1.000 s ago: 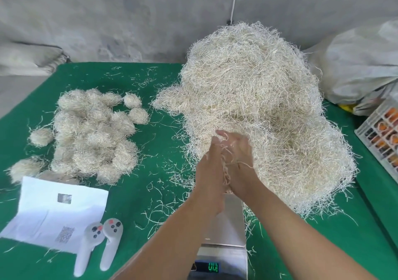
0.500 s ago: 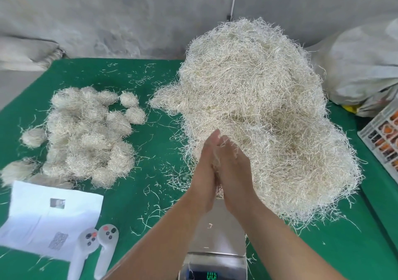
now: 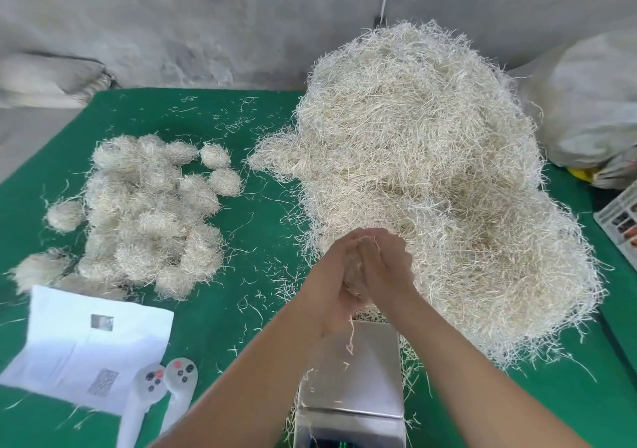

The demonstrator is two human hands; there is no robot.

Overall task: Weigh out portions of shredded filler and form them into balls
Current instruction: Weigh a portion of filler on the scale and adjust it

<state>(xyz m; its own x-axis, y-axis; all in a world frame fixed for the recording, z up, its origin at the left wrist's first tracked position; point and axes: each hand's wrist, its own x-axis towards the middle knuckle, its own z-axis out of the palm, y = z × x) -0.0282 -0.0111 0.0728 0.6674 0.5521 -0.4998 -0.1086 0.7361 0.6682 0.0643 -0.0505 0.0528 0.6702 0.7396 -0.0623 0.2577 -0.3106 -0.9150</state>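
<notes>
At far left a filler ball blurs near the frame edge beside the finished balls. Bare green table separates them from the loose filler heap. The scale has its display cut off. Above it, left hand and right hand cup a filler wad, mostly hidden.

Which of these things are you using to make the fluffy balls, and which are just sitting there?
For the job: left hand and right hand squeezing a wad; big filler heap; scale; finished balls.

Just lying about: paper, two controllers, sack, crate.
</notes>
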